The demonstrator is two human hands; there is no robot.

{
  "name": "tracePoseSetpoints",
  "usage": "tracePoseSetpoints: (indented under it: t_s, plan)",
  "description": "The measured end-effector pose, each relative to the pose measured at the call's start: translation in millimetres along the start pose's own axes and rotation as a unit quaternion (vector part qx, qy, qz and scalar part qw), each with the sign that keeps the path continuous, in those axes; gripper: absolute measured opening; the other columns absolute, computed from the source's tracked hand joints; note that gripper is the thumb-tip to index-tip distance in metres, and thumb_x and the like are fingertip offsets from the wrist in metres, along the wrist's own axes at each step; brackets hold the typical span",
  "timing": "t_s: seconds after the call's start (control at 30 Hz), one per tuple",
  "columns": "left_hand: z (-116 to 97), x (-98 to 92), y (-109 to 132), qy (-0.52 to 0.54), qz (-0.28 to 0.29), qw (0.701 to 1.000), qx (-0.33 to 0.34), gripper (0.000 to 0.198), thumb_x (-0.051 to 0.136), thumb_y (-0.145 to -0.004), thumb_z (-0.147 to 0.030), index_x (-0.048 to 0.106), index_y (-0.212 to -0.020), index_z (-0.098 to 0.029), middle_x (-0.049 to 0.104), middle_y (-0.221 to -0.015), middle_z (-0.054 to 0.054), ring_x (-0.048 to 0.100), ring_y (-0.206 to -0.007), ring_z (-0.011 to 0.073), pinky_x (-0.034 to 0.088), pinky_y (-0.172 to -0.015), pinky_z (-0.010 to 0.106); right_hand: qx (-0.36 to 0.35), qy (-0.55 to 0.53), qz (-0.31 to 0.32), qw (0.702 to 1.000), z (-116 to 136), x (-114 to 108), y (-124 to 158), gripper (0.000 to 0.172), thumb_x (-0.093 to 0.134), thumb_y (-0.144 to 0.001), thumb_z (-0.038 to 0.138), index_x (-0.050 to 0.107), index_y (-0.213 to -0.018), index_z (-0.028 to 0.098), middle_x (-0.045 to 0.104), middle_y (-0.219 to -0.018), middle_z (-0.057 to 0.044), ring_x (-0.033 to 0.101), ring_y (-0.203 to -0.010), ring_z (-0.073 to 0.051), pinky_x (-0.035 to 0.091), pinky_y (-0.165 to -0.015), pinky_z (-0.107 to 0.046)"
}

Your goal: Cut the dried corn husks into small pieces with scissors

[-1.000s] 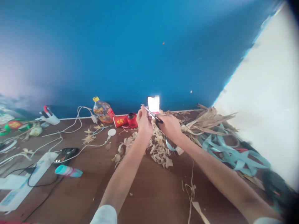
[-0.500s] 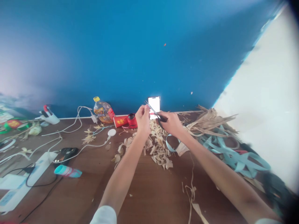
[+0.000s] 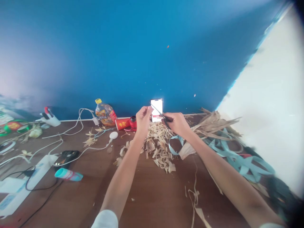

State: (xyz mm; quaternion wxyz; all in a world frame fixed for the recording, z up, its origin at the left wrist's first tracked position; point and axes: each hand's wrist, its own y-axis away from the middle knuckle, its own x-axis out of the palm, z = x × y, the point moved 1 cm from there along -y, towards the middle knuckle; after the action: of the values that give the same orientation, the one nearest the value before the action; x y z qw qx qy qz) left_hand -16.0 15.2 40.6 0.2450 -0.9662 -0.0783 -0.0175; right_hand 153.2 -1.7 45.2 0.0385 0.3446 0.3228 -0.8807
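Observation:
My right hand [image 3: 178,123] is closed round the dark handles of a pair of scissors [image 3: 159,112], whose blades point up and left toward my left hand. My left hand [image 3: 143,117] is raised beside the blade tips with its fingers pinched; what it pinches is too small to make out. Both hands hover above a heap of cut dried-leaf pieces [image 3: 159,148] on the brown table [image 3: 152,196]. A lit phone [image 3: 156,109] leans on the blue wall just behind the hands.
A bundle of dried leaves [image 3: 213,124] and pale blue strips [image 3: 235,156] lie at the right. A bottle [image 3: 104,113], red cup [image 3: 122,123], cables, a power strip [image 3: 26,182] and a teal tube [image 3: 68,174] sit at the left.
Both hands have lifted slightly and drifted right, away from the leaf heap. The scissors now point more steeply toward my left hand's fingertips.

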Motion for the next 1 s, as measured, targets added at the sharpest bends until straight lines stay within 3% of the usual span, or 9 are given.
tracePoseSetpoints:
  t_s: [0.13,0.3,0.57,0.77,1.0]
  plan:
    - [-6,-5.5,-4,-0.055,0.013,0.998,0.026,0.026,0.055,-0.086,-0.042,0.063,-0.081,-0.018,0.057,-0.071,0.002,0.052,-0.065,0.0112,0.039,-0.059,0.024,0.009,-0.005,0.009,1.000,-3,-5,-1,0.023,0.055,-0.077,0.021,0.073,-0.090,0.016,0.063,-0.062,-0.001,0.045,-0.050,-0.010,0.030,-0.052,-0.022]
    - [-12,-6.7,-5,-0.090,0.037,0.994,0.051,0.021,0.053,-0.087,-0.034,0.062,-0.077,-0.018,0.056,-0.068,0.001,0.048,-0.062,0.0105,0.037,-0.061,0.024,-0.005,0.025,0.017,1.000,-4,-7,-3,0.023,0.055,-0.077,0.023,0.073,-0.090,0.017,0.064,-0.063,-0.002,0.046,-0.051,-0.010,0.031,-0.053,-0.022]
    - [-17,-3.9,-3,-0.028,0.039,0.998,0.027,0.019,0.060,-0.082,-0.031,0.063,-0.068,-0.018,0.054,-0.063,0.001,0.045,-0.061,0.0112,0.032,-0.058,0.023,-0.009,0.063,0.022,0.998,-3,-9,-3,0.024,0.054,-0.077,0.024,0.074,-0.091,0.020,0.065,-0.062,-0.002,0.047,-0.051,-0.011,0.031,-0.054,-0.023]
    - [-14,-5.9,-5,-0.053,0.064,0.996,0.034,0.021,0.057,-0.084,-0.033,0.063,-0.071,-0.019,0.052,-0.061,0.001,0.046,-0.061,0.0121,0.033,-0.057,0.023,-0.010,0.053,0.033,0.998,-3,-11,-2,0.025,0.052,-0.079,0.024,0.073,-0.092,0.020,0.066,-0.065,-0.002,0.049,-0.053,-0.011,0.031,-0.055,-0.023]
    - [-14,-4.6,-3,-0.032,0.051,0.998,0.013,0.021,0.060,-0.083,-0.034,0.063,-0.070,-0.018,0.053,-0.062,0.000,0.045,-0.060,0.0105,0.033,-0.058,0.022,-0.013,0.057,0.030,0.998,-3,-12,-2,0.024,0.054,-0.077,0.023,0.074,-0.090,0.019,0.065,-0.063,-0.001,0.047,-0.052,-0.011,0.030,-0.055,-0.023]
